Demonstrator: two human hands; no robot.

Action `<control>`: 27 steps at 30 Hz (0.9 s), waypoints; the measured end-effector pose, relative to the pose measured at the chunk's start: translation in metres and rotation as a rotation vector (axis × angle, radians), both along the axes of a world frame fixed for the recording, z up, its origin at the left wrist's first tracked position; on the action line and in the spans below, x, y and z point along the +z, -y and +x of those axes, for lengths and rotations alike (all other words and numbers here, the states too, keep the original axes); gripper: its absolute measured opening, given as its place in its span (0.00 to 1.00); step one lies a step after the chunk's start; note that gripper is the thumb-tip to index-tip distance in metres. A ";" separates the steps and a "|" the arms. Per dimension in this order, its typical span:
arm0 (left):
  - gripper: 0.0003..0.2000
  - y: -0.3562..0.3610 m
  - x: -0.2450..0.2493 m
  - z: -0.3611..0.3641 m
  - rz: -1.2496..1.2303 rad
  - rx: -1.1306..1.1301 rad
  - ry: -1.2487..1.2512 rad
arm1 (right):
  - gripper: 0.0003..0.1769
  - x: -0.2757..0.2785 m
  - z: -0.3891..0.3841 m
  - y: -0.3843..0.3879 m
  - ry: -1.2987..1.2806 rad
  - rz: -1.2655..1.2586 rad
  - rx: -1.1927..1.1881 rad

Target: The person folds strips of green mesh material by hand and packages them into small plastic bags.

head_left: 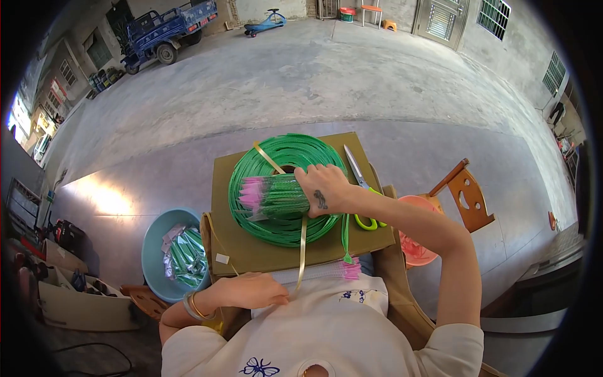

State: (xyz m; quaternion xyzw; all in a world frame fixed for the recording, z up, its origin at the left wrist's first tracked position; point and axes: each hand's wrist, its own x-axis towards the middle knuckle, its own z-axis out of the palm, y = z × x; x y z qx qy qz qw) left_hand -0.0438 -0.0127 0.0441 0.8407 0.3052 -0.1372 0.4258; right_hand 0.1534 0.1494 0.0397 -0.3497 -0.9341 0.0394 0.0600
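Note:
A large coil of green plastic strip (251,227) lies on a brown cardboard box (223,169) in front of me. My right hand (323,188) is closed around a bundle of green strips with pink ends (279,195), in what looks like clear plastic, above the coil. A pale yellow ribbon (303,248) crosses the coil and hangs toward my lap. My left hand (267,289) is low at the box's near edge, fingers curled beside the ribbon's lower end; what they hold is hidden. Another clear pack with pink ends (348,269) lies across my lap.
Scissors with yellow-green handles (366,221) lie on the box's right side. At left stands a blue basin (151,242) with packed green bundles; at right, a pink basin (427,202) beside a wooden chair (468,198). A blue three-wheeled truck (166,31) stands far back.

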 end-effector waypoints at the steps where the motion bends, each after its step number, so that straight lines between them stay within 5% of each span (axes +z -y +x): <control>1: 0.12 -0.003 0.008 -0.007 0.105 0.028 0.034 | 0.36 -0.001 0.000 -0.001 0.003 -0.001 -0.001; 2: 0.12 -0.010 0.018 -0.014 0.211 0.055 0.067 | 0.36 -0.001 -0.001 -0.002 0.002 -0.001 0.003; 5: 0.07 -0.065 0.060 -0.026 0.356 0.655 0.320 | 0.36 -0.001 0.000 -0.003 0.007 -0.005 0.012; 6: 0.07 -0.092 0.070 -0.025 0.428 0.835 0.217 | 0.36 0.001 0.000 -0.002 0.011 -0.010 0.011; 8: 0.09 -0.156 0.038 -0.041 0.980 0.665 0.177 | 0.36 0.002 -0.001 -0.001 0.021 -0.013 0.013; 10: 0.10 -0.214 -0.001 -0.051 1.045 0.522 0.258 | 0.35 0.001 -0.001 -0.003 0.030 -0.009 0.010; 12: 0.09 -0.241 -0.026 -0.058 0.978 0.474 0.061 | 0.35 0.001 -0.001 -0.001 0.030 0.002 0.018; 15: 0.07 -0.266 -0.019 -0.057 0.889 0.431 -0.058 | 0.37 0.005 -0.001 -0.003 0.052 0.001 0.012; 27: 0.04 -0.150 0.046 0.062 1.382 -0.133 -0.025 | 0.39 -0.014 0.002 -0.014 0.106 -0.101 0.044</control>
